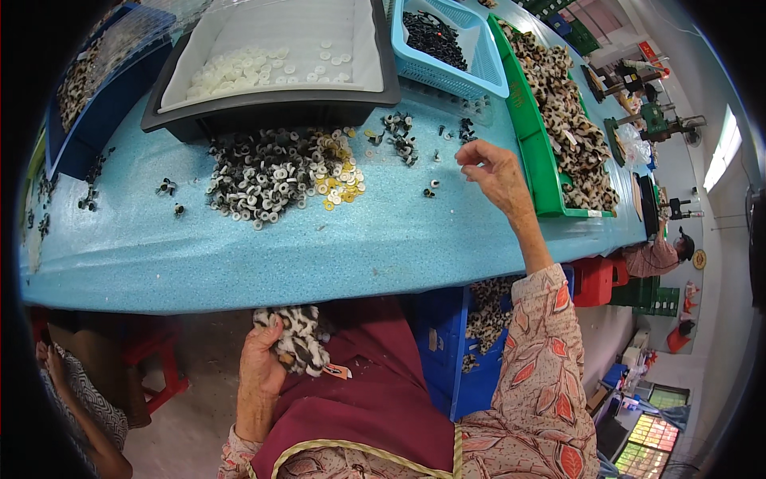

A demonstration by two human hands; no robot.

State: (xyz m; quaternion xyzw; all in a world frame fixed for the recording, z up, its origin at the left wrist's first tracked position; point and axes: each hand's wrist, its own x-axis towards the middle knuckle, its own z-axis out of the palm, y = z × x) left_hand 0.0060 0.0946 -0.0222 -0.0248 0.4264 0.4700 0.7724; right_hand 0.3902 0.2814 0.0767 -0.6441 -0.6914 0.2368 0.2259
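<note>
Left hand (262,363) gripping a leopard-print plush piece (297,339) in the lap below the blue desk (239,247) edge, while the right hand (493,172), fingers pinched together, reaches over the desk just beside small black parts (466,129), right of a heap of black-and-white washers (263,172).

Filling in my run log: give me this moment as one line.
left hand: holds leopard-print plush piece in lap | right hand: raised over blue table, fingertips pinched | washer pile: untouched
</note>
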